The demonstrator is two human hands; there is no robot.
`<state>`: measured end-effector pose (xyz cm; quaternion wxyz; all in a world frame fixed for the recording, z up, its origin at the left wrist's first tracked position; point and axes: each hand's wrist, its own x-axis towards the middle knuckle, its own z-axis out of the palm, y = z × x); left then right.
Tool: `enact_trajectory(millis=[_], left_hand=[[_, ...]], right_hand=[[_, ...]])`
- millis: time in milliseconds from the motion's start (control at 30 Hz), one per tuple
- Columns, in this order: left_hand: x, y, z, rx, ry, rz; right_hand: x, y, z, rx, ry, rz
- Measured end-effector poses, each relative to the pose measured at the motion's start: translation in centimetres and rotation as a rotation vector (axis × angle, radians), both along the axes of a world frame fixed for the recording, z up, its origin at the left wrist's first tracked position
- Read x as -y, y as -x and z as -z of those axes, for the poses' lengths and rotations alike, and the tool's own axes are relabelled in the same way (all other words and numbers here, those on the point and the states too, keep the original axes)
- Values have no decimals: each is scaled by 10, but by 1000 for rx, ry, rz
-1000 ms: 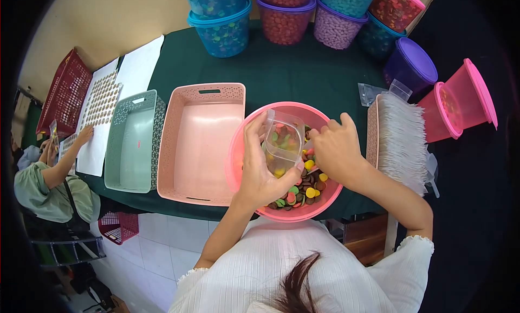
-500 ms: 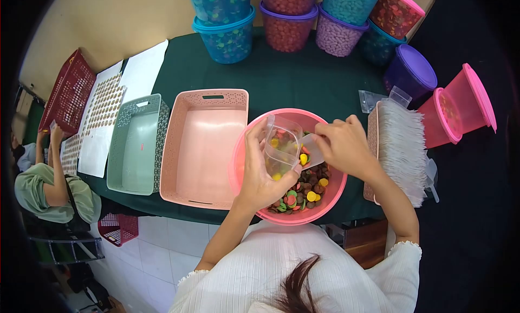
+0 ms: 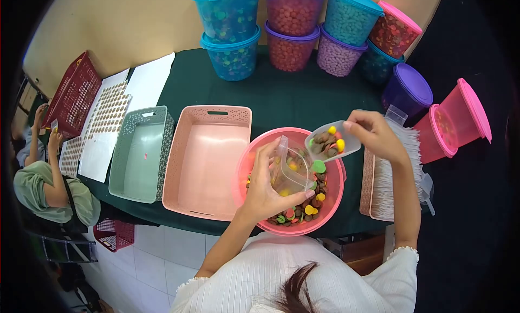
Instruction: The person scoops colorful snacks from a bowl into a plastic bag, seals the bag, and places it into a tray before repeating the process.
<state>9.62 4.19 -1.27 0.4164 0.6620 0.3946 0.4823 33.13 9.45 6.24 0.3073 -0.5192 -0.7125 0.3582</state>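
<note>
My left hand (image 3: 264, 187) holds a clear plastic pouch (image 3: 291, 169) over the pink bowl (image 3: 328, 217), its mouth spread open and some candies inside. My right hand (image 3: 374, 133) grips the handle end of a translucent scoop (image 3: 346, 146), raised over the bowl's upper right side. Brown, yellow and red candies (image 3: 327, 143) fill the scoop. Below, the bowl contains brown, green, red and yellow round candies (image 3: 303, 211).
A pink basket (image 3: 208, 161) and a green basket (image 3: 140, 156) stand left of the bowl. Lidded tubs (image 3: 230, 56) are stacked behind. At right, a basket (image 3: 367, 188) holds clear bags (image 3: 401, 172). Another person (image 3: 46, 191) is at far left.
My right hand has lifted the scoop up and right, away from the pouch, and it now carries candies. My left hand still holds the pouch. The view has shifted slightly.
</note>
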Motion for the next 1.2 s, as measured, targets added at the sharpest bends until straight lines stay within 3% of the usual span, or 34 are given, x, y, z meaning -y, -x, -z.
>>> enact_trajectory(millis=[133, 200, 267, 333, 400, 467, 533, 600, 700, 767, 900, 1000, 1033, 1100, 1133, 1200], left_hand=[[-2, -1, 2, -11, -29, 11], [-2, 0, 2, -42, -37, 6], [-2, -1, 3, -26, -29, 13], [-2, -3, 4, -12, -15, 21], [-3, -5, 8, 58, -58, 42], [-3, -3, 5, -49, -68, 16], [-4, -5, 2, -52, -205, -3], [-3, -6, 7, -151, -91, -5], [-4, -5, 5, -36, -51, 6], [-3, -3, 8, 25, -128, -7], [-8, 8, 4, 236, -65, -26], [-8, 31, -21, 803, -127, 30], [-6, 40, -28, 802, -131, 23], [-4, 56, -37, 1132, 60, 280], [-4, 61, -32, 1127, 60, 274], [-4, 71, -13, 1330, 238, 556]], right_hand=[[-6, -4, -30, 62, -69, -18], [-1, 10, -52, 258, -226, 6], [10, 31, -70, 636, -606, -56], [23, 58, -73, 824, -794, -52], [36, 84, -64, 959, -934, -72], [51, 107, -47, 1189, -1000, -123], [61, 120, -39, 1453, -942, -292], [55, 120, -39, 1428, -917, -290], [50, 108, -59, 1181, -732, -236], [47, 92, -68, 1019, -879, -32], [49, 56, -82, 911, -874, 187], [46, 49, -64, 883, -770, 240], [44, 50, -49, 853, -701, 218], [37, 55, -7, 892, -692, 115], [32, 60, 14, 946, -641, 85], [21, 64, 51, 980, -644, 61]])
